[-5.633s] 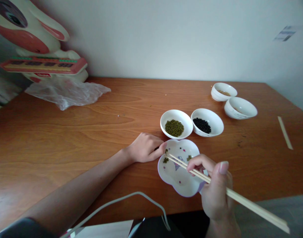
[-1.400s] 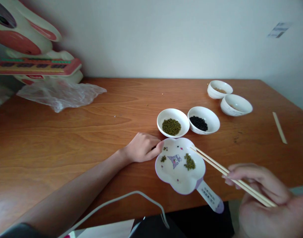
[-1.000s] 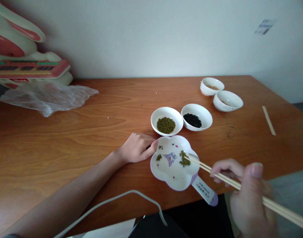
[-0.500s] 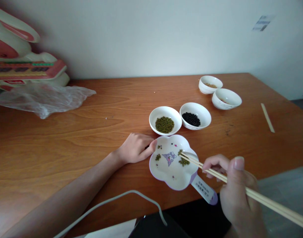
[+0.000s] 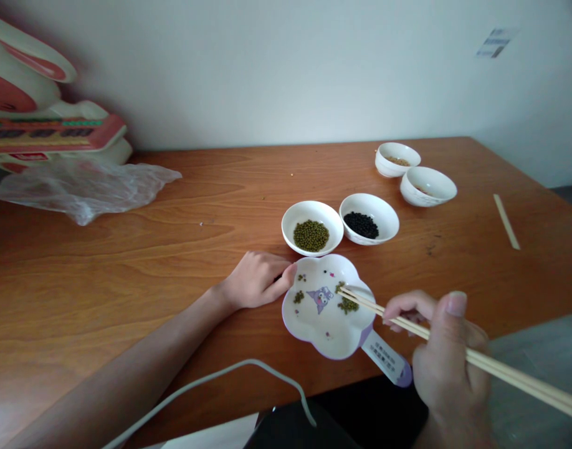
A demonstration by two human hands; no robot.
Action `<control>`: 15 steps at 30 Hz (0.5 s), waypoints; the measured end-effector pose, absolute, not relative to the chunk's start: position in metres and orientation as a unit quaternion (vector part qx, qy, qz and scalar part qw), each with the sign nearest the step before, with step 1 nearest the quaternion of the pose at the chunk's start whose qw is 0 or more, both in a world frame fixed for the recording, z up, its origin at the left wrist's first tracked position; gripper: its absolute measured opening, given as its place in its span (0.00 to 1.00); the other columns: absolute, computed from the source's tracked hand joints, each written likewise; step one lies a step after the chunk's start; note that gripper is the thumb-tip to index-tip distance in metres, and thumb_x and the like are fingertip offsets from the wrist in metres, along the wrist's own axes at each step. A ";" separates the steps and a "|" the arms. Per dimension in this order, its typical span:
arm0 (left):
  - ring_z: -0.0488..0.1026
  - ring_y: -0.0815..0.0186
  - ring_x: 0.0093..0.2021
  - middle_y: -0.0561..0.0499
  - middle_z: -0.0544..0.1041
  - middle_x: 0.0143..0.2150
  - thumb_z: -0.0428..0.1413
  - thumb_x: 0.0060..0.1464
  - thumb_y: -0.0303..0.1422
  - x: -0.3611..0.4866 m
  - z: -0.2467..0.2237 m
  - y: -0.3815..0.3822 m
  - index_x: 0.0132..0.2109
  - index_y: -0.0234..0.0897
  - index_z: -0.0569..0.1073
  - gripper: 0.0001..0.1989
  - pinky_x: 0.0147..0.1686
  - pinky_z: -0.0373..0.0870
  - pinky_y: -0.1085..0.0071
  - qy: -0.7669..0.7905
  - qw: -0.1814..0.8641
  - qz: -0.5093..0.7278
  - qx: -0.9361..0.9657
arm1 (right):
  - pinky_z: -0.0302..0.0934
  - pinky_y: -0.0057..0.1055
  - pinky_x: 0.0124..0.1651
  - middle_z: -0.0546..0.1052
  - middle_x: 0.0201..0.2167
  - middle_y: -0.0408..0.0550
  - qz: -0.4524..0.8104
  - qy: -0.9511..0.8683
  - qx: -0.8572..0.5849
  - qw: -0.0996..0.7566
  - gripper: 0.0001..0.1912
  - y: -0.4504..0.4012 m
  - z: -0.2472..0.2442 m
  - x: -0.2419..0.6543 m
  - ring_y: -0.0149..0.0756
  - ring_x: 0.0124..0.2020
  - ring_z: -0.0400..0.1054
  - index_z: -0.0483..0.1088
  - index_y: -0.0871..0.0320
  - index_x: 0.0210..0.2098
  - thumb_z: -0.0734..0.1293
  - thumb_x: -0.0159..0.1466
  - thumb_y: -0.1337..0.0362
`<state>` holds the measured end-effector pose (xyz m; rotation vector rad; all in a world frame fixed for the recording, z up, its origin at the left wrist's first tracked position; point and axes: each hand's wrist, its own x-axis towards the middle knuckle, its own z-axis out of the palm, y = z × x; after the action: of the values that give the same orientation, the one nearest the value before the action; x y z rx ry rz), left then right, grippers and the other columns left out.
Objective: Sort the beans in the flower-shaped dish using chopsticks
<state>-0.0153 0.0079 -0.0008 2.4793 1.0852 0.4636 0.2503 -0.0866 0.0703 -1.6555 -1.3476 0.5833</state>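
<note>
A flower-shaped white dish with a purple rim and a handle [image 5: 309,324] lies near the table's front edge. My left hand [image 5: 257,280] is closed at its left rim, thumb and fingers pinching the edge. My right hand [image 5: 449,358] holds a pair of wooden chopsticks [image 5: 510,375]. Their tips are close together, at the small green beans [image 5: 348,305] on the dish's right side; whether a bean is between them I cannot tell. A few more green beans [image 5: 298,297] lie at the left. Just behind stand a bowl of green beans [image 5: 289,218] and a bowl of black beans [image 5: 387,219].
Two more white bowls [image 5: 398,151] [image 5: 435,181] stand at the back right, with a wooden strip [image 5: 506,221] further right. A clear plastic bag [image 5: 94,190] and a rabbit-shaped toy [image 5: 47,128] sit at the left. A pale cable [image 5: 220,370] crosses in front.
The chopstick tips stay among the green beans with almost no movement. My right hand has shifted very slightly; my left hand and the dish keep their places.
</note>
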 end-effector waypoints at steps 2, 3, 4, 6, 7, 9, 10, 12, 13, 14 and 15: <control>0.67 0.69 0.27 0.51 0.75 0.28 0.40 0.74 0.40 -0.015 -0.001 0.008 0.30 0.36 0.67 0.25 0.31 0.58 0.71 0.387 0.196 0.169 0.885 | 0.56 0.37 0.31 0.76 0.22 0.48 0.233 -0.537 -0.670 0.456 0.40 -0.088 0.067 0.257 0.39 0.28 0.69 0.75 0.54 0.23 0.47 0.76 0.41; 0.67 0.69 0.27 0.51 0.75 0.28 0.40 0.74 0.40 -0.015 -0.001 0.008 0.30 0.36 0.67 0.25 0.30 0.58 0.71 0.387 0.195 0.170 0.885 | 0.56 0.37 0.31 0.77 0.23 0.49 0.226 -0.538 -0.670 0.459 0.41 -0.088 0.065 0.263 0.40 0.29 0.70 0.75 0.54 0.23 0.46 0.76 0.41; 0.67 0.70 0.27 0.51 0.75 0.28 0.40 0.75 0.40 -0.015 -0.002 0.009 0.30 0.36 0.67 0.25 0.30 0.57 0.71 0.387 0.194 0.171 0.885 | 0.57 0.37 0.31 0.79 0.24 0.50 0.214 -0.541 -0.667 0.466 0.42 -0.088 0.062 0.270 0.41 0.30 0.72 0.76 0.54 0.23 0.45 0.75 0.40; 0.67 0.69 0.26 0.51 0.75 0.27 0.40 0.75 0.40 -0.015 -0.002 0.009 0.30 0.36 0.67 0.25 0.30 0.57 0.71 0.386 0.192 0.172 0.886 | 0.60 0.37 0.31 0.80 0.25 0.52 0.180 -0.575 -0.634 0.485 0.46 -0.085 0.057 0.284 0.43 0.31 0.75 0.76 0.54 0.21 0.43 0.74 0.37; 0.67 0.69 0.26 0.51 0.75 0.27 0.40 0.75 0.40 -0.015 -0.002 0.009 0.30 0.36 0.67 0.25 0.30 0.57 0.71 0.386 0.192 0.172 0.886 | 0.61 0.38 0.31 0.79 0.23 0.53 0.162 -0.585 -0.606 0.514 0.47 -0.082 0.055 0.288 0.44 0.29 0.75 0.76 0.54 0.19 0.42 0.73 0.35; 0.68 0.69 0.27 0.51 0.75 0.28 0.40 0.75 0.40 -0.015 -0.002 0.009 0.30 0.36 0.68 0.25 0.30 0.58 0.71 0.383 0.189 0.171 0.888 | 0.62 0.38 0.32 0.78 0.21 0.52 0.135 -0.584 -0.544 0.587 0.45 -0.073 0.056 0.287 0.44 0.27 0.74 0.76 0.55 0.20 0.44 0.73 0.35; 0.68 0.69 0.27 0.51 0.76 0.28 0.40 0.75 0.39 -0.015 -0.001 0.008 0.30 0.36 0.68 0.25 0.31 0.58 0.70 0.382 0.188 0.171 0.889 | 0.62 0.38 0.32 0.76 0.20 0.50 0.122 -0.566 -0.511 0.635 0.43 -0.068 0.058 0.281 0.42 0.26 0.73 0.76 0.55 0.20 0.47 0.73 0.37; 0.69 0.69 0.28 0.51 0.76 0.29 0.40 0.75 0.39 -0.015 -0.001 0.008 0.30 0.36 0.68 0.25 0.31 0.58 0.70 0.381 0.185 0.169 0.890 | 0.63 0.37 0.35 0.75 0.20 0.47 0.141 -0.511 -0.479 0.700 0.41 -0.056 0.066 0.260 0.40 0.26 0.72 0.75 0.55 0.21 0.47 0.75 0.40; 0.69 0.69 0.28 0.51 0.76 0.29 0.40 0.75 0.39 -0.015 -0.001 0.008 0.31 0.36 0.68 0.25 0.31 0.58 0.70 0.381 0.184 0.168 0.890 | 0.62 0.36 0.34 0.75 0.19 0.46 0.147 -0.499 -0.485 0.703 0.40 -0.051 0.071 0.248 0.39 0.25 0.71 0.73 0.55 0.20 0.48 0.75 0.39; 0.69 0.69 0.28 0.51 0.76 0.29 0.40 0.75 0.39 -0.014 0.000 0.008 0.31 0.36 0.68 0.25 0.31 0.58 0.70 0.382 0.184 0.167 0.890 | 0.61 0.35 0.32 0.76 0.20 0.47 0.166 -0.497 -0.510 0.682 0.41 -0.046 0.077 0.237 0.38 0.24 0.71 0.74 0.56 0.21 0.49 0.74 0.38; 0.69 0.69 0.28 0.52 0.76 0.29 0.40 0.75 0.39 -0.014 0.000 0.008 0.30 0.36 0.68 0.25 0.31 0.58 0.70 0.382 0.184 0.165 0.890 | 0.61 0.35 0.32 0.76 0.21 0.48 0.204 -0.497 -0.535 0.652 0.42 -0.043 0.082 0.228 0.40 0.25 0.71 0.76 0.57 0.24 0.47 0.74 0.37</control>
<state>-0.0144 0.0084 -0.0003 2.5099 1.0784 0.4664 0.2275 -0.0427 0.0816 -1.2153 -1.1272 0.4630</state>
